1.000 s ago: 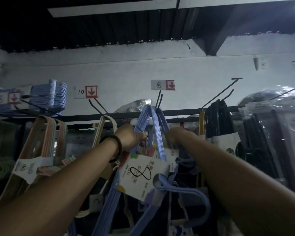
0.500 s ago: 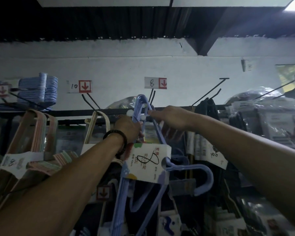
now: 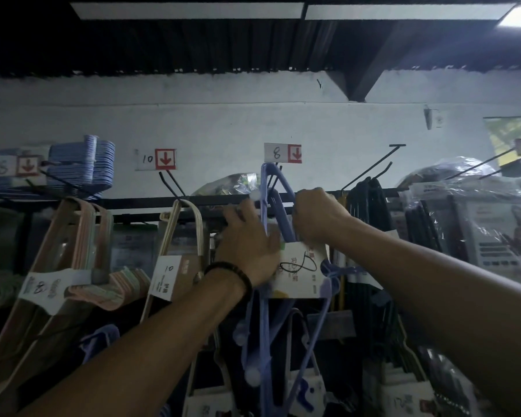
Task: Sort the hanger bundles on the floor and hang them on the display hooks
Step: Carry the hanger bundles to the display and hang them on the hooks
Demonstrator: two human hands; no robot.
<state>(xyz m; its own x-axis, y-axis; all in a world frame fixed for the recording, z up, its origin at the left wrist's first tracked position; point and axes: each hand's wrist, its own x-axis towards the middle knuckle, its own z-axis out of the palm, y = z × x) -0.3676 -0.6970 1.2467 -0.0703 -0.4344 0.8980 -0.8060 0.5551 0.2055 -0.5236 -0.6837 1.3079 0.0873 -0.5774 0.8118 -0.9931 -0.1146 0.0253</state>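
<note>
Head view, 12 o'clock: blue hanger bundle [image 3: 264, 188], apex at display hook [image 3: 279, 169] below tag 8. Right hand [image 3: 316, 218] clenched round its 3 o'clock arm; left hand [image 3: 247, 242] pressed at 9 o'clock, grip unreadable through blur. Probably light, stiff, slick plastic; best held just above paper label [image 3: 301, 266].

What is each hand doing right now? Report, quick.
Left hand: against the blue hanger bundle by its label; grip blurred, cannot be told.
Right hand: closed, gripping the blue hanger bundle near its top.

Dim, blue-tinged, motion-blurred, wide-angle edge distortion
</note>
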